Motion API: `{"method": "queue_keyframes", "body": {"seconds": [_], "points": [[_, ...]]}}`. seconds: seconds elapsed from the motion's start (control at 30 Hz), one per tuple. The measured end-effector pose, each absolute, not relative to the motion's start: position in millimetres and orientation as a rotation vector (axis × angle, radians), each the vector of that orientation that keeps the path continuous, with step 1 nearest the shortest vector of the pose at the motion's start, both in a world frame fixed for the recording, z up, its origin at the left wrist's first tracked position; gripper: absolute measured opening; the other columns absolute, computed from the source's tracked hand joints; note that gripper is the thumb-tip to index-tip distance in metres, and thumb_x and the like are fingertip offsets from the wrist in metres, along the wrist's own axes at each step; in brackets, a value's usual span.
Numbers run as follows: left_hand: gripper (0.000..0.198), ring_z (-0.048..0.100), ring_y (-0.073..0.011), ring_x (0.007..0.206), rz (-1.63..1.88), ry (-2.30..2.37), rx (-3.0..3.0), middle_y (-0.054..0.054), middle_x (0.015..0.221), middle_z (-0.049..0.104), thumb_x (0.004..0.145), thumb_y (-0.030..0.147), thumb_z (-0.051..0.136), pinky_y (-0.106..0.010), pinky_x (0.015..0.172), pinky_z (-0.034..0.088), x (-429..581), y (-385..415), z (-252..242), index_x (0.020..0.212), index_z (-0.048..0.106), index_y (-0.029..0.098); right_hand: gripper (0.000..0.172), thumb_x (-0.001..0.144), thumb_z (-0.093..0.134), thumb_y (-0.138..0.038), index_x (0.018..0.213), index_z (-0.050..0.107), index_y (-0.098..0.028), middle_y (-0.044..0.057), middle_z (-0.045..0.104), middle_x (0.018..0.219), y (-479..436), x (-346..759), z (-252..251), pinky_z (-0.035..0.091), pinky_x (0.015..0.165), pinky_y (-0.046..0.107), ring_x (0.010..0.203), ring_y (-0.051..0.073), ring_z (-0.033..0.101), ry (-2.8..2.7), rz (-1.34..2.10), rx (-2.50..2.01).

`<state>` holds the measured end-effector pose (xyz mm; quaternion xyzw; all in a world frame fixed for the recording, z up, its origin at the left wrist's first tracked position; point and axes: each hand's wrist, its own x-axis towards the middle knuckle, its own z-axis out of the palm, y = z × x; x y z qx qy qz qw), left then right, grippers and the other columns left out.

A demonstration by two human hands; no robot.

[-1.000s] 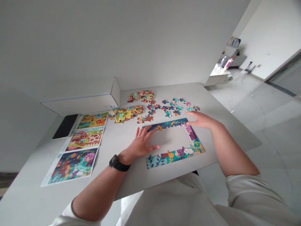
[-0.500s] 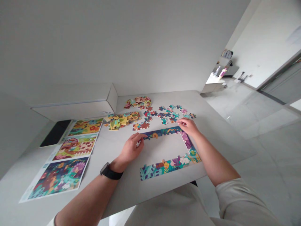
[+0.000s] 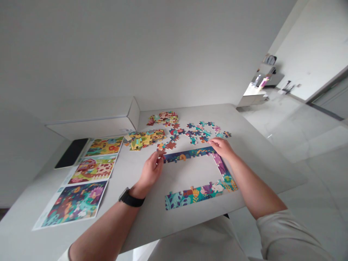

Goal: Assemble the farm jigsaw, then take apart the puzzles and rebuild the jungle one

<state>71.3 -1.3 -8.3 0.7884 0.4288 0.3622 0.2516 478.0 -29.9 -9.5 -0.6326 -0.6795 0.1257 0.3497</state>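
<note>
A partly joined puzzle border lies on the table, with a dark blue top strip [image 3: 190,153], a purple right side [image 3: 219,164] and a teal bottom strip [image 3: 187,197]. My left hand [image 3: 150,170], with a black watch on the wrist, is at the top strip's left end, fingers closed; what they hold is too small to make out. My right hand [image 3: 221,146] is above the top right corner with fingers pinched beside loose blue and orange pieces [image 3: 203,139]; anything between its fingertips is hidden.
Yellow-green pieces [image 3: 144,139] and red-pink pieces [image 3: 165,117] lie in piles behind my left hand. Three printed pictures [image 3: 76,203] lie at the left beside a black phone-like slab [image 3: 72,153]. A white box [image 3: 92,127] stands against the wall.
The camera view has shifted slightly, moving the scene to the right. My left hand's fingers have drawn back a little from the top strip. My right hand stays near the top right corner.
</note>
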Motion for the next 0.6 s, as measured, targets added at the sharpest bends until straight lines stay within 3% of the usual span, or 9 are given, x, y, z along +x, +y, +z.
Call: {"method": "queue_keyframes", "body": {"seconds": [0.13,0.33,0.6], "points": [[0.032,0.07,-0.0183,0.087,0.984,1.166,2.089,-0.008,0.105,0.074,0.107,0.037,0.047,-0.031,0.081,0.057,73.3,-4.5,-3.6,0.125,0.067,0.02,0.037,0.103,0.055,-0.048,0.098,0.082,-0.023,0.01,0.082,0.101,-30.8,478.5,-8.4,0.056,0.086,0.039,0.092,0.026,0.074,-1.78,0.326,-1.636],[0.032,0.07,-0.02,0.094,0.995,1.254,2.048,-0.007,0.104,0.075,0.109,0.042,0.041,-0.033,0.09,0.055,73.4,-2.5,-1.7,0.113,0.066,0.021,0.035,0.101,0.057,-0.048,0.096,0.082,-0.024,0.009,0.082,0.097,-31.4,478.9,-12.3,0.056,0.079,0.036,0.085,0.024,0.074,-1.781,0.298,-1.603],[0.032,0.054,-0.0154,0.068,1.024,1.273,1.949,0.001,0.078,0.062,0.108,0.044,0.046,-0.027,0.069,0.044,74.8,-2.9,-2.7,0.115,0.067,0.021,0.036,0.101,0.058,-0.051,0.096,0.082,-0.025,0.009,0.083,0.098,-30.9,480.9,-14.7,0.056,0.074,0.035,0.084,0.024,0.074,-1.785,0.298,-1.603]]}}
